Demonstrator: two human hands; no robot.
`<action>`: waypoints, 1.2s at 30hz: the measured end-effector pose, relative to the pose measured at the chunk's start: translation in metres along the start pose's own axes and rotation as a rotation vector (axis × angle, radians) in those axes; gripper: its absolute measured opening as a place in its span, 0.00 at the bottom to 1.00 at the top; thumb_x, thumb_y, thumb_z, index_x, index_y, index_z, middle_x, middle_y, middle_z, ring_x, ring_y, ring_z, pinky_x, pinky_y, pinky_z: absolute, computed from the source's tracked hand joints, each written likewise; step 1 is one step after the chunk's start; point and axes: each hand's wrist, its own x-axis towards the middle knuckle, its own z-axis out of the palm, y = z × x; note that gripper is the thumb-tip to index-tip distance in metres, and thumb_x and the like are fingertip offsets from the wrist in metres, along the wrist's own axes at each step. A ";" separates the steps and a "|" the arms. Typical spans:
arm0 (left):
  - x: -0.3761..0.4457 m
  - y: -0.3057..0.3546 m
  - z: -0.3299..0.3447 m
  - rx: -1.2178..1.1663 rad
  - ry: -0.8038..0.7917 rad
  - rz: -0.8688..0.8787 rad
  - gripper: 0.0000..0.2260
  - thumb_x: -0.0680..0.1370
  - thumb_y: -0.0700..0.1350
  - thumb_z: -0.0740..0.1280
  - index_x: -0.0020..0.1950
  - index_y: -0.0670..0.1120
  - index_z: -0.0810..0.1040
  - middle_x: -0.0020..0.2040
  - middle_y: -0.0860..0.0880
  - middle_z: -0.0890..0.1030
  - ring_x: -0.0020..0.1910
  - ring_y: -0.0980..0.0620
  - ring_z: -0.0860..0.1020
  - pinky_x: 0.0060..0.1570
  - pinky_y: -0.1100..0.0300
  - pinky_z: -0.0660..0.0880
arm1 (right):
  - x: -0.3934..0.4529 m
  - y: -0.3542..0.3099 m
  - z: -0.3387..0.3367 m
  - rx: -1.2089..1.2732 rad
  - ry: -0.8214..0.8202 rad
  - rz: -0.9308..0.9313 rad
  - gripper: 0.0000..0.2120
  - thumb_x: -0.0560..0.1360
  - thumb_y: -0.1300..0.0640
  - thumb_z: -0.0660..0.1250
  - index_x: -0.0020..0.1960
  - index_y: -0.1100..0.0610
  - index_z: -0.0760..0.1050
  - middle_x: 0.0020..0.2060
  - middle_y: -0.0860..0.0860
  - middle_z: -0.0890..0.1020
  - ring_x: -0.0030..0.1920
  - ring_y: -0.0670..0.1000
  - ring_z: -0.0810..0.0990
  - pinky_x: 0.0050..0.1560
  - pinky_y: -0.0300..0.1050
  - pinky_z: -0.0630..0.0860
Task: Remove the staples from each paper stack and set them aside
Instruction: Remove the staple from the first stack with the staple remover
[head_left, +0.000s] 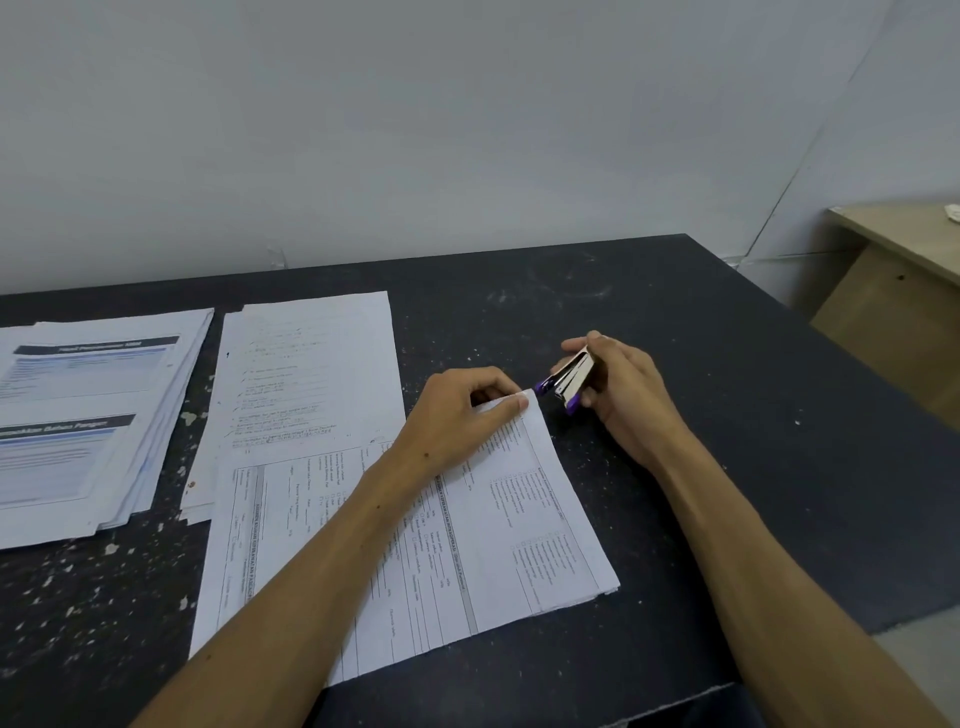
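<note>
On the near part of the dark table (675, 312), seen from the head camera, a stapled paper stack (467, 545) lies aslant, its long axis running from near left to far right. The left hand (457, 415) pinches that far right corner, thumb and curled fingers closed on the sheet edge. Just right of the corner, the right hand (618, 389) grips a small purple-tipped stapler (569, 382), fingers wrapped round it, its tip pointing left and touching or almost touching the pinched corner. The staple itself is too small to make out; presumably it sits at that corner. Two more stacks lie farther left: a handwritten stack (306, 374) and a printed pile (88, 415).
</note>
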 end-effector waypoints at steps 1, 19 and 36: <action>0.000 0.000 0.000 0.005 0.000 0.003 0.07 0.79 0.50 0.73 0.55 0.51 0.86 0.48 0.58 0.84 0.47 0.59 0.83 0.44 0.71 0.75 | -0.001 0.001 0.000 -0.031 -0.001 -0.017 0.18 0.87 0.51 0.57 0.56 0.61 0.81 0.41 0.57 0.86 0.38 0.53 0.77 0.34 0.40 0.72; 0.000 -0.002 0.000 -0.012 0.055 -0.003 0.08 0.77 0.50 0.76 0.54 0.50 0.83 0.49 0.55 0.85 0.46 0.57 0.84 0.43 0.71 0.77 | 0.002 0.009 0.026 -0.416 0.273 -0.250 0.23 0.86 0.44 0.58 0.44 0.61 0.78 0.28 0.55 0.83 0.25 0.49 0.81 0.36 0.41 0.80; -0.001 -0.003 -0.002 -0.033 0.070 0.005 0.08 0.78 0.49 0.75 0.54 0.49 0.81 0.45 0.57 0.84 0.43 0.58 0.83 0.41 0.72 0.77 | 0.007 0.014 0.050 -0.478 0.347 -0.196 0.23 0.86 0.45 0.55 0.37 0.54 0.73 0.33 0.51 0.78 0.40 0.51 0.79 0.40 0.45 0.74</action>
